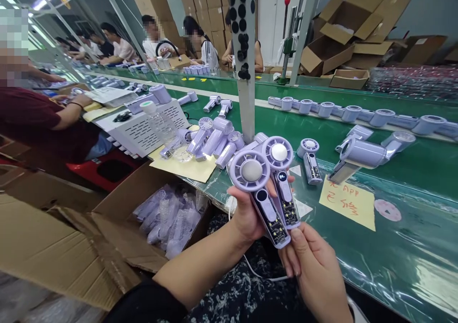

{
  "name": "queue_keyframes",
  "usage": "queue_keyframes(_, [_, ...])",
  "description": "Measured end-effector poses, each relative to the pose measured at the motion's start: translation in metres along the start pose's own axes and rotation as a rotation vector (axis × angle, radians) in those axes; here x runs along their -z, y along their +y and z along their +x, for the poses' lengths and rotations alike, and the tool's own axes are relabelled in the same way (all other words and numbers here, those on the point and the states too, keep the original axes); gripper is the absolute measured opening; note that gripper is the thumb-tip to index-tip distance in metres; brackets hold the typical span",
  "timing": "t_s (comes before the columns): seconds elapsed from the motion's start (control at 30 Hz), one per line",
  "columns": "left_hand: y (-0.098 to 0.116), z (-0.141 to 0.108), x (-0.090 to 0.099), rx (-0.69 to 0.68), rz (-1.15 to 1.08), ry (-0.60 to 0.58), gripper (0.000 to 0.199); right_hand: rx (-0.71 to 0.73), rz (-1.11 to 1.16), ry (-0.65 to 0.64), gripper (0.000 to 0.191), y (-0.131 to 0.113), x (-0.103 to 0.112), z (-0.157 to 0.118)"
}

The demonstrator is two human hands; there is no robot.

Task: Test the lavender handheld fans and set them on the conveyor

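Two lilac handheld fans lie side by side in front of me, the nearer fan (pixel 250 171) overlapping the farther fan (pixel 278 152). Each has a round head with a pale centre disc and a clear handle showing a circuit board. The farther one's small display is lit. My left hand (pixel 246 215) is closed around both handles from behind. With thumb and fingers, my right hand (pixel 317 263) pinches the bottom end of the farther fan. A thin white cable (pixel 255 271) loops beneath and runs to my right fingers; its end is hidden.
Several lilac fans (pixel 214 137) lie on yellow paper at left; others rest at right by a handwritten yellow note (pixel 347 201). A cardboard box (pixel 118 218) holds bagged fans. A metal post (pixel 246 98) rises from the bench. More fans line the belt (pixel 358 114). Co-workers sit beyond.
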State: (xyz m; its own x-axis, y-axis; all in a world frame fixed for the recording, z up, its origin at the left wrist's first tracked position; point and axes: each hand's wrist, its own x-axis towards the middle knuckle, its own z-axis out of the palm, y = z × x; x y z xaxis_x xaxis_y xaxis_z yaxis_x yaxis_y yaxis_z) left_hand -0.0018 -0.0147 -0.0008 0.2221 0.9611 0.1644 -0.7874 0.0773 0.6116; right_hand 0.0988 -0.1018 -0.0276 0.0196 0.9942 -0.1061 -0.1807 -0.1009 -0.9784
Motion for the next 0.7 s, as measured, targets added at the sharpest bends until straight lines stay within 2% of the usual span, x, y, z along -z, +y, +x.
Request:
queue_keyframes(0.07, [0.002,0.002,0.001,0.000,0.017,-0.005,0.075,0.056,-0.132,-0.011,0.046,-0.009,0.006,0.001])
queue_keyframes(0.17, [0.011,0.007,0.006,0.017,0.023,0.063,0.074,0.233,-0.330,-0.140,0.036,-0.029,0.030,0.005])
queue_keyframes(0.2, [0.014,0.009,0.007,0.010,0.036,0.103,0.072,0.297,-0.406,-0.154,0.036,-0.036,0.040,0.008])
queue_keyframes(0.23, [0.017,0.009,0.008,-0.006,0.062,0.137,0.071,0.358,-0.505,-0.112,0.037,-0.042,0.050,0.012])
queue_keyframes(0.27, [0.019,0.009,0.009,-0.026,0.098,0.157,0.071,0.412,-0.625,-0.002,0.035,-0.048,0.058,0.017])
queue_keyframes(0.37, [0.017,0.001,0.004,-0.019,0.197,0.109,0.074,0.491,-0.930,0.470,0.022,-0.062,0.067,0.032])
queue_keyframes(0.4, [0.014,-0.003,0.002,0.011,0.214,0.083,0.075,0.482,-0.935,0.527,0.028,-0.065,0.063,0.034])
queue_keyframes(0.43, [0.011,-0.007,-0.001,0.050,0.225,0.058,0.075,0.444,-0.873,0.491,0.033,-0.068,0.057,0.035])
queue_keyframes(0.47, [0.007,-0.011,-0.004,0.090,0.228,0.038,0.076,0.374,-0.755,0.382,0.030,-0.070,0.050,0.035])
queue_keyframes(0.53, [0.001,-0.017,-0.007,0.182,0.232,0.000,0.077,0.187,-0.436,0.089,0.021,-0.074,0.034,0.031])
queue_keyframes(0.6, [-0.003,-0.021,-0.007,0.271,0.257,-0.031,0.081,0.008,-0.170,-0.137,0.032,-0.077,0.024,0.028])
queue_keyframes(0.7, [-0.005,-0.022,-0.004,0.378,0.314,-0.082,0.087,-0.130,0.023,-0.240,0.039,-0.076,0.020,0.028])
